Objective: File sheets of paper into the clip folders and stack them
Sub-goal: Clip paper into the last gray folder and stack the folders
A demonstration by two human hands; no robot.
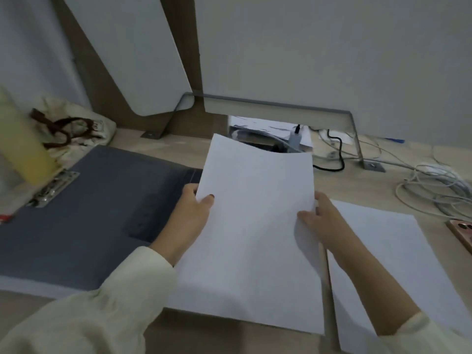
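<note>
1. The left hand pinches the left edge of a white sheet of paper. Its thumb lies on top of the sheet and its other fingers are hidden beneath.
2. The right hand grips the sheet's right edge, thumb on top, and the paper curls a little at that spot.
3. The sheet is held between the two hands over the middle of the pale wooden surface. It is tilted, with its far edge raised and its near edge towards the surface's near edge. Whether it is one sheet or several cannot be told.
4. A dark grey-blue clip folder lies open and flat on the left part of the surface, just beside the left hand. The held sheet covers part of the folder's right side.
5. The folder's metal clip sits at its far-left end, well apart from both hands.
6. A stack of white paper lies flat on the right part of the surface, beside the held sheet, and the right forearm passes over it.
7. Both arms wear cream sleeves.
8. A cloth bag with brown straps lies near the far-left corner, beside a pale yellow cylinder.
9. Loose cables lie towards the far-right side, and a phone lies at the right edge.
</note>
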